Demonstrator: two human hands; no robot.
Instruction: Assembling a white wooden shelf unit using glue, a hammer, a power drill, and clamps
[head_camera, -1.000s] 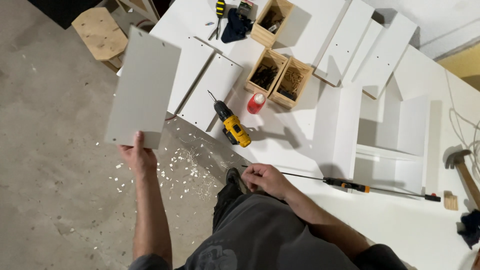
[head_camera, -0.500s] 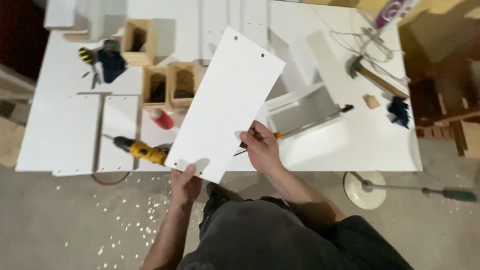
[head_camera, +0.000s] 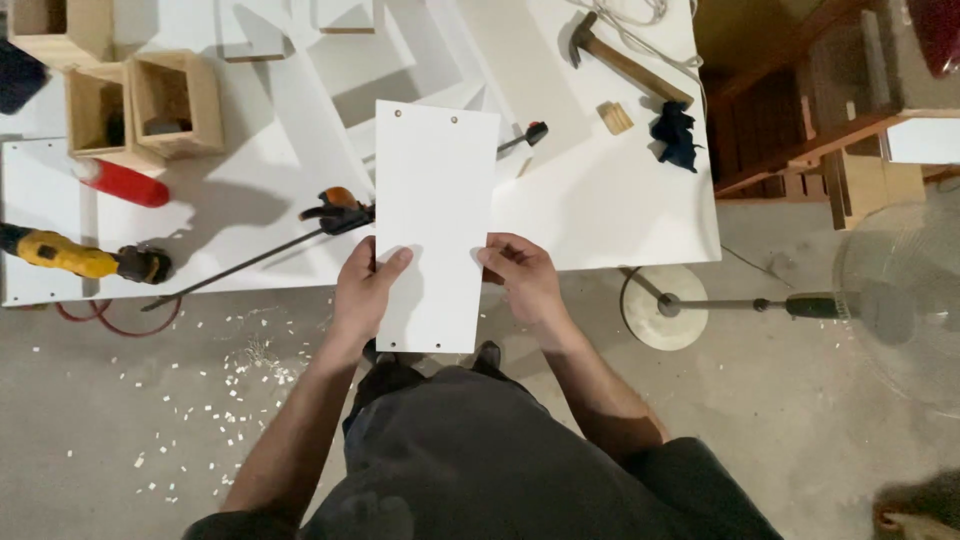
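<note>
The person holds a white board (head_camera: 432, 215) flat in front of them, over the near edge of the white desk (head_camera: 610, 215). The left hand (head_camera: 365, 285) grips its left edge and the right hand (head_camera: 520, 275) grips its right edge, thumbs on top. The other fingers are under the board, so they cannot be seen. The board has two small holes near its far end and two near its close end.

The board hides the middle of a long bar clamp (head_camera: 330, 215). Only its orange and black handle part shows on the left, and a black tip pokes out on the right.

A yellow drill (head_camera: 80, 257) lies at the left, cut off by the edge of the view. A red tube (head_camera: 122, 183) lies near two wooden boxes (head_camera: 140, 105); what is inside the boxes is too dark to tell. A hammer (head_camera: 625, 58) lies at the far right of the desk, near a small wood block (head_camera: 616, 117) and a dark cloth (head_camera: 675, 135).

On the floor stands a fan (head_camera: 800, 305), its head blurry and partly out of view. Little white chips (head_camera: 220, 400) are scattered on the floor.
</note>
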